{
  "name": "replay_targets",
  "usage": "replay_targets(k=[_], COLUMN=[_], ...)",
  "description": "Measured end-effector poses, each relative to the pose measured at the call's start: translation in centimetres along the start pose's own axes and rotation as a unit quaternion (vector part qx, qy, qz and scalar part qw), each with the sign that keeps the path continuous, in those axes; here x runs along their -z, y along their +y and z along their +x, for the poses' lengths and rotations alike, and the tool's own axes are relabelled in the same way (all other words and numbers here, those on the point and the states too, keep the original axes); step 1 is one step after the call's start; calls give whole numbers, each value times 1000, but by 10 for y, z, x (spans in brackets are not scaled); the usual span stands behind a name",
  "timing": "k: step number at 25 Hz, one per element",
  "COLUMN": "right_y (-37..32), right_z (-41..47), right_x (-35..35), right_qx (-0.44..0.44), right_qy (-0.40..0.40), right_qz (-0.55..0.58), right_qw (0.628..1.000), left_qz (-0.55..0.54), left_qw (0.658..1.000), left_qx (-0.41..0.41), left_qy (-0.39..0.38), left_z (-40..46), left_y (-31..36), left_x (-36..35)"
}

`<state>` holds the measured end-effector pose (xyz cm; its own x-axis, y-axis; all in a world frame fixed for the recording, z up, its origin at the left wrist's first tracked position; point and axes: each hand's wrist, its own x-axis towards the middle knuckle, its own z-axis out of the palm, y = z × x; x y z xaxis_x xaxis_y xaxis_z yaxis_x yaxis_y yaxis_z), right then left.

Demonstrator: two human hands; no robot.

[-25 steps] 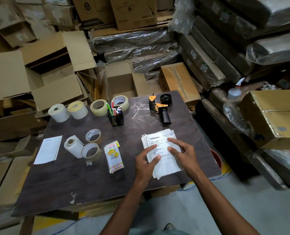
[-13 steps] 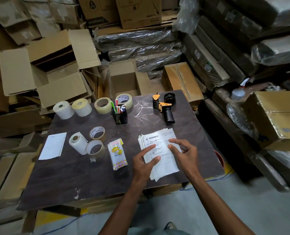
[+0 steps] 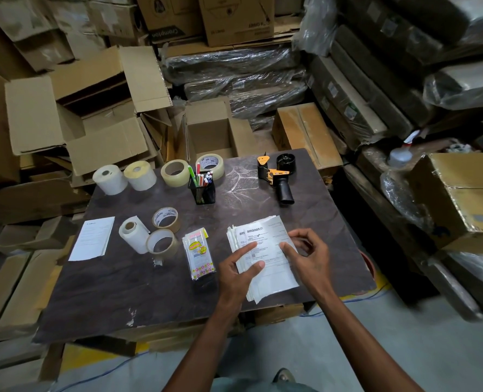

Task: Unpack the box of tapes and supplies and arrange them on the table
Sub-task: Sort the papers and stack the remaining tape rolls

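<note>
Left hand (image 3: 239,271) rests flat-fingered on the paper stack (image 3: 263,256); right hand (image 3: 308,254) has loosely curled fingers, thumb tip on the stack's right edge, gripping nothing. Stack: thin white printed sheets, slightly fanned, flat at the near right of the dark, scuffed table (image 3: 107,301). Left of it lies a glossy packet (image 3: 199,254). Beyond stand a mesh pen holder (image 3: 202,190) and a black-orange tape dispenser (image 3: 277,174).
</note>
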<state>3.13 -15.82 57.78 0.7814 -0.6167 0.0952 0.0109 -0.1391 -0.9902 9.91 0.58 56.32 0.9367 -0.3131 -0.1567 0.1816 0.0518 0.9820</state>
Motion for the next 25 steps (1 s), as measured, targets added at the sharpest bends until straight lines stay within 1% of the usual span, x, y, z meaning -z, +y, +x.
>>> replay_targets(k=[8, 12, 14, 16, 20, 22, 25], right_y=[-1, -2, -1, -2, -17, -20, -17], right_z=[-1, 6, 10, 13, 17, 21, 29], right_x=[4, 5, 6, 7, 4, 3, 6], right_qx=[-2, 53, 53, 29, 27, 2, -42], right_qy=[-2, -42, -66, -72, -83, -87, -117], right_qz=[-13, -70, -80, -69, 2, 29, 54], right_qw=[1000, 995, 993, 995, 996, 996, 991], left_qz=[7, 13, 13, 22, 36, 36, 41], left_qw=[1000, 1000, 1000, 1000, 999, 999, 999], left_qx=[-2, -3, 5, 6, -1, 0, -8], left_qy=[8, 8, 8, 5, 3, 2, 3], left_z=[-1, -1, -1, -2, -2, -1, -1], left_y=[-1, 0, 0, -2, -2, -2, -4], left_x=[1, 1, 1, 1, 1, 0, 1])
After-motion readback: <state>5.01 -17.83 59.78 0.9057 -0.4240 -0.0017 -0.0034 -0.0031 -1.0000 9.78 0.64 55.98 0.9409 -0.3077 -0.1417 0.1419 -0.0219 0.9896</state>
